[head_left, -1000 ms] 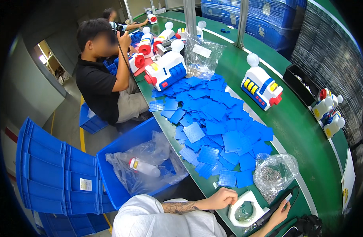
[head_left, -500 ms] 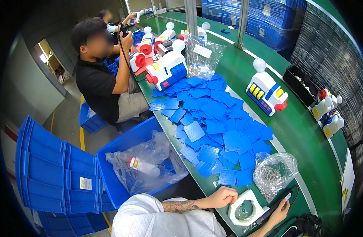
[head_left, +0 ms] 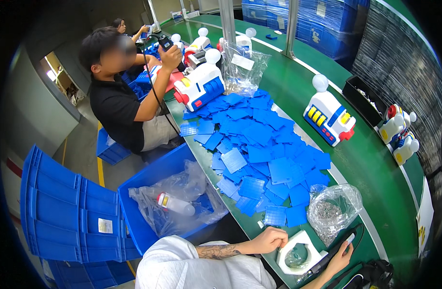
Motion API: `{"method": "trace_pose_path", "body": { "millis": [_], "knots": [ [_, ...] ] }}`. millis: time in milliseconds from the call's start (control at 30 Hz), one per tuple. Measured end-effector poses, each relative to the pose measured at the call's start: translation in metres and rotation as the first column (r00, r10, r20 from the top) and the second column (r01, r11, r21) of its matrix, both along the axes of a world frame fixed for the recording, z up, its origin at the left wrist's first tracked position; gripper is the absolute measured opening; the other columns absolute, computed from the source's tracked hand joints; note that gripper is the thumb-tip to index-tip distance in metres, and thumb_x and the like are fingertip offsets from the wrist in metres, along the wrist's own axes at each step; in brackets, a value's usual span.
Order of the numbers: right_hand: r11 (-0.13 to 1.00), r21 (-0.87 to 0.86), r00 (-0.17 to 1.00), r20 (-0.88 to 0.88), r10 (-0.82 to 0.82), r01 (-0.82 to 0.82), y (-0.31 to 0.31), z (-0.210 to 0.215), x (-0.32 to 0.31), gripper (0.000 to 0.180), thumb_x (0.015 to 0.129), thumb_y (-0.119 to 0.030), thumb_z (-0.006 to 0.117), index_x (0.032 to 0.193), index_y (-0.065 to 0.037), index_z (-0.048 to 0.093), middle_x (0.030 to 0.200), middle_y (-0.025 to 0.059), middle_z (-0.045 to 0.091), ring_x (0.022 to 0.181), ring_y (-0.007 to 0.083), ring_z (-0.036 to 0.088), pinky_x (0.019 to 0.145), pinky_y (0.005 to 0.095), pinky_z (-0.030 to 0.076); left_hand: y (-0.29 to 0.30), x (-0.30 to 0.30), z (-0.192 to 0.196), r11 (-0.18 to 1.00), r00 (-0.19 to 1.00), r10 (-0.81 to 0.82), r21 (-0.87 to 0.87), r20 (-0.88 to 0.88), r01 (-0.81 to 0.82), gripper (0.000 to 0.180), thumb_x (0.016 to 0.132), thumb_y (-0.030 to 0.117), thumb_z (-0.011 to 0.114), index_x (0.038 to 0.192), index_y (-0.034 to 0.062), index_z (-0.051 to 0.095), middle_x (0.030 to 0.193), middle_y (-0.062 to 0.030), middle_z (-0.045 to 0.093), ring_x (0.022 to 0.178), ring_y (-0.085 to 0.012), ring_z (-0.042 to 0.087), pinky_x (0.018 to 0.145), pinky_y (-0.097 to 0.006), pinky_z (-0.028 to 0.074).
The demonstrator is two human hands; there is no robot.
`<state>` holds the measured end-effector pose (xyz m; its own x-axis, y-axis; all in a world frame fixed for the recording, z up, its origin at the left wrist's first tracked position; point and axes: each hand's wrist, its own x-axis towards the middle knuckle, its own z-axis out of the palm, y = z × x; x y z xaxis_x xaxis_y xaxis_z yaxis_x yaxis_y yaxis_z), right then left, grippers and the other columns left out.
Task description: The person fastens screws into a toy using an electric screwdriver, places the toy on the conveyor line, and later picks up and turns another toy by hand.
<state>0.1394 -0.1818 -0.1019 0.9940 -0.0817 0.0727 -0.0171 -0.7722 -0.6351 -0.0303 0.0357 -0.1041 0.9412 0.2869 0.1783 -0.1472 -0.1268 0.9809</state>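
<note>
My left hand [head_left: 273, 239] is closed, fingers curled together, beside a white plastic block with a round opening [head_left: 282, 264]. What its fingers hold, if anything, is hidden. In my right hand [head_left: 340, 259] is a black corded electric screwdriver [head_left: 323, 262], lying low across the block's right side; its tip does not show clearly. A clear bag of small metal screws [head_left: 329, 216] stands open just beyond both hands. Farther off spreads a large heap of thin blue plastic panels [head_left: 259, 154], some with a grid on one face.
A white-and-blue toy [head_left: 329, 118] with a clear dome stands on the green belt [head_left: 365, 168]. Blue bins [head_left: 129, 183] are at my left. A co-worker [head_left: 117, 91] holds a black tool near several toys. A black tray [head_left: 358, 98] lies along the far side.
On the belt, the toy has shifted slightly right and nearer. The co-worker's hand and black tool have moved right and lower. My own hands stay nearly where they were.
</note>
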Motion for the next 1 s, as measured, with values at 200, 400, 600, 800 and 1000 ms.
{"method": "trace_pose_path", "body": {
  "millis": [200,400,600,800,1000],
  "knots": [
    [1.000,-0.010,1.000,-0.013,-0.004,0.004,0.0034,0.0054,-0.0026,0.042,0.085,-0.034,0.050,0.110,-0.001,0.051,0.070,0.0153,0.062,0.060,0.0213,0.057,0.055,0.0328,0.043,0.0007,-0.0005,-0.0011,1.000,1.000,0.000,-0.002,0.014,0.000,0.011,0.065,-0.007,0.040,0.063,-0.0009,0.048,0.060,-0.0091,0.050,0.053,-0.0201,0.050,0.049,-0.030,0.038],
    [1.000,-0.016,1.000,0.006,-0.007,0.007,0.0020,0.0024,-0.0017,0.041,0.085,-0.034,0.049,0.110,-0.002,0.051,0.068,0.0148,0.061,0.059,0.0216,0.057,0.053,0.0333,0.042,0.0010,-0.0006,-0.0025,1.000,1.000,0.004,0.007,0.024,-0.005,0.010,0.065,-0.007,0.040,0.063,-0.0007,0.048,0.059,-0.0094,0.050,0.052,-0.0205,0.050,0.049,-0.030,0.038],
    [0.999,-0.036,1.000,0.002,-0.002,0.002,-0.0005,0.0007,-0.0002,0.041,0.085,-0.033,0.049,0.110,-0.001,0.051,0.070,0.0166,0.062,0.060,0.0228,0.058,0.055,0.0336,0.043,0.0011,-0.0006,-0.0007,1.000,1.000,0.009,0.004,0.025,-0.010,0.010,0.065,-0.007,0.040,0.063,-0.0007,0.048,0.059,-0.0094,0.049,0.051,-0.0208,0.049,0.049,-0.030,0.038],
    [1.000,-0.023,1.000,-0.011,-0.007,0.006,0.0017,0.0046,-0.0015,0.041,0.085,-0.033,0.049,0.110,-0.001,0.051,0.072,0.0177,0.062,0.062,0.0239,0.059,0.056,0.0338,0.044,0.0019,-0.0010,0.0015,1.000,1.000,0.006,-0.007,0.017,-0.006,0.011,0.065,-0.007,0.039,0.063,-0.0007,0.048,0.058,-0.0094,0.049,0.052,-0.0208,0.049,0.049,-0.030,0.038],
    [1.000,-0.028,1.000,-0.005,-0.003,0.003,0.0016,0.0067,-0.0020,0.041,0.085,-0.033,0.049,0.110,-0.001,0.051,0.074,0.0183,0.062,0.063,0.0241,0.059,0.057,0.0339,0.044,0.0029,-0.0019,0.0028,1.000,1.000,0.003,-0.012,0.010,-0.003,0.011,0.065,-0.007,0.040,0.063,-0.0007,0.048,0.059,-0.0095,0.050,0.052,-0.0209,0.050,0.049,-0.030,0.038]
  ]
}}
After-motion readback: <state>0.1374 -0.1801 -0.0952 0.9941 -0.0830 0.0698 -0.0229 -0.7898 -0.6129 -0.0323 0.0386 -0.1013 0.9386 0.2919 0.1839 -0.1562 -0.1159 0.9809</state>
